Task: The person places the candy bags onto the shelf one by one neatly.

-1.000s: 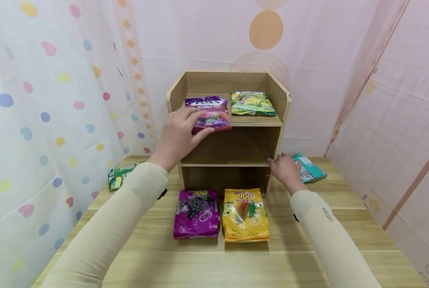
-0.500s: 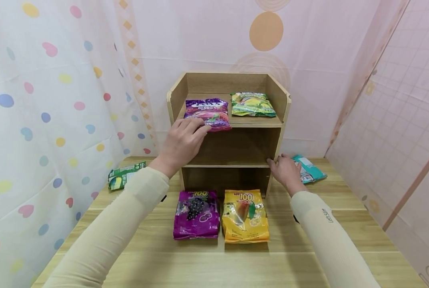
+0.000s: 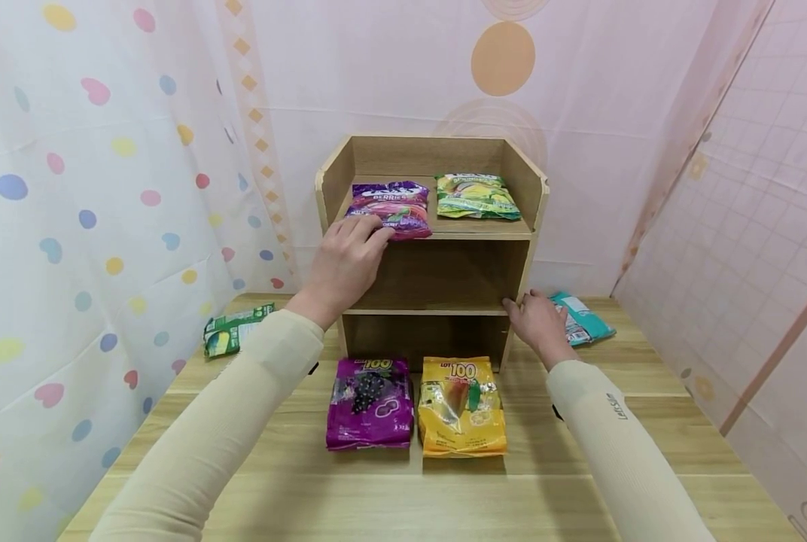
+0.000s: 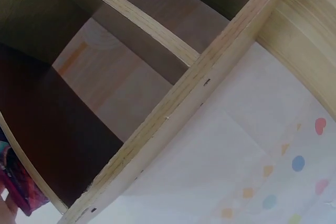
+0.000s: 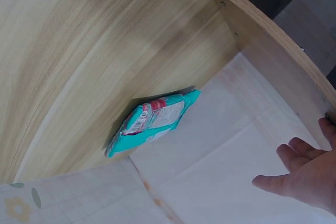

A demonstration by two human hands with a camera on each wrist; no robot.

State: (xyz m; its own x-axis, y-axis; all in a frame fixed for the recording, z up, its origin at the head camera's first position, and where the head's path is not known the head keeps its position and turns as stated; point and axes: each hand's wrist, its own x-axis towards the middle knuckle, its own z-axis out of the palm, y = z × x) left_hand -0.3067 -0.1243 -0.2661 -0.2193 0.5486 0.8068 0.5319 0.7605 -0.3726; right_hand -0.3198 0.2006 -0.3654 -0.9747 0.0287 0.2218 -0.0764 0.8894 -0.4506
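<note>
In the head view a small wooden shelf unit (image 3: 437,310) stands on the table. A purple berries candy bag (image 3: 400,207) lies on its top tier at the left, beside a green and yellow candy bag (image 3: 476,197). My left hand (image 3: 347,260) touches the front edge of the purple bag with its fingertips. Only a corner of that bag (image 4: 21,187) and a bit of the hand show in the left wrist view. My right hand (image 3: 540,320) rests against the unit's right side, fingers extended, near a teal packet (image 3: 589,320).
A purple grape candy bag (image 3: 370,404) and a yellow mango candy bag (image 3: 462,406) lean at the foot of the unit. A green packet (image 3: 230,331) lies on the wooden table (image 3: 376,500) at the left. Patterned curtains (image 3: 390,68) surround the table.
My left hand has shifted from over the purple bag down to its front edge. The bag has slid slightly back on the top tier. My right hand stays in place.
</note>
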